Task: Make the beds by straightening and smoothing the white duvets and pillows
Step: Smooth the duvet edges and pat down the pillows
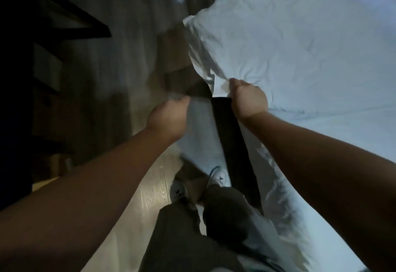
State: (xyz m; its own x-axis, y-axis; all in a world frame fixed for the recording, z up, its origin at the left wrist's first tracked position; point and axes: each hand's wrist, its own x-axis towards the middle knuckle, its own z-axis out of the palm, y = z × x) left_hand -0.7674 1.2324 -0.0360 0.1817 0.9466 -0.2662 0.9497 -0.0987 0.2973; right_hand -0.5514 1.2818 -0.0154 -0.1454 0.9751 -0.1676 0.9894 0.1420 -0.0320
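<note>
Both hands grip the edge of the white duvet (300, 46) at the bedside.
The duvet lies rumpled across the bed on the right, its edge hanging beside a dark strip (231, 143). The right hand (249, 101) is fisted on that edge, arm outstretched; the left hand (169, 117), blurred, curls its fingers round the hanging fabric. The white shoes (218, 176) carry small dark marks, unreadable.

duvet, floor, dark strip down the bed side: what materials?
duvet: soft woven fabric, likely cotton, matte; it creases finely.
floor: wood or wood-look laminate, slight sheen; grain lines show.
dark strip: matte black, flat; fabric or board, cannot tell.
</note>
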